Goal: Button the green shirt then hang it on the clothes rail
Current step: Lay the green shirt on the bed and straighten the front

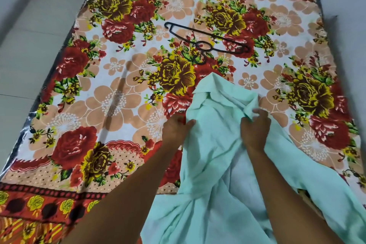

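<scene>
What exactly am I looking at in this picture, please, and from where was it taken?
There is no machine here: a person is working with two bare hands, and the single picture comes from a wide-angle camera worn on the person's head, looking forward and down. That is why both forearms enter from the bottom edge.

The surface is a bed or mattress covered by a flowered sheet in red, yellow and peach. A black clothes hanger lies flat on it, farther from the person, untouched.

The pale green shirt is bunched up at the near side, with its collar end pointing away. The left hand grips one edge of the fabric and the right hand grips a fold near the collar. Whether any buttons are fastened cannot be seen. No clothes rail is in view.
</scene>
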